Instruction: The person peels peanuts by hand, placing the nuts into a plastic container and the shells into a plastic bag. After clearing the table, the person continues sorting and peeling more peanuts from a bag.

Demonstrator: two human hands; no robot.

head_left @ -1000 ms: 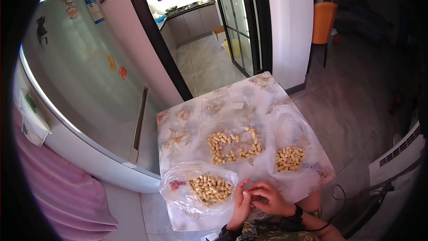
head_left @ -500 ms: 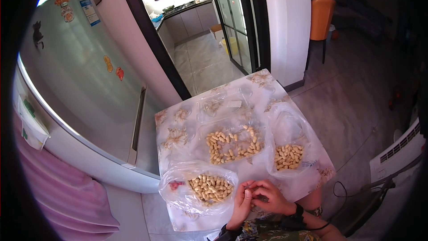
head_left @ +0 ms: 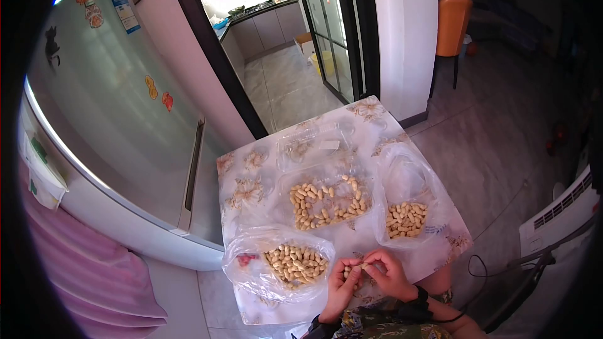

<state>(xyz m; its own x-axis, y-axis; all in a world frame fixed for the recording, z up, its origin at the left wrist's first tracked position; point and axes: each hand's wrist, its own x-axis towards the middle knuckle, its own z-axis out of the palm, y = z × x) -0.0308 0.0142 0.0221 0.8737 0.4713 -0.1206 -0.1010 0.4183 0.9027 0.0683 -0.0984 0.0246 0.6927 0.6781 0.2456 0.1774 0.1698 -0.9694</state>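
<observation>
The bottom edge cut off both forearms. The peanut [head_left: 362, 266] between the left hand [head_left: 342, 285] and right hand [head_left: 389, 274] was too small to tell whether shelled.

**Item:** peanut [head_left: 363, 266].
**Quantity:** one plainly seen. A second pale speck against the left palm is too small to identify.
**Appearance:** pale tan, oblong and matt, the same colour as the peanuts heaped on the table.
**State:** whether whole or cracked cannot be told.
**Pose:** held off the surface with its long axis roughly level. It is pinched between the fingertips of the left hand [head_left: 342, 284] and the right hand [head_left: 391, 276], which meet around it.
**Location:** over the near edge of the floral-covered table [head_left: 242, 194], just right of the clear plastic bag [head_left: 248, 273] of peanuts.
</observation>
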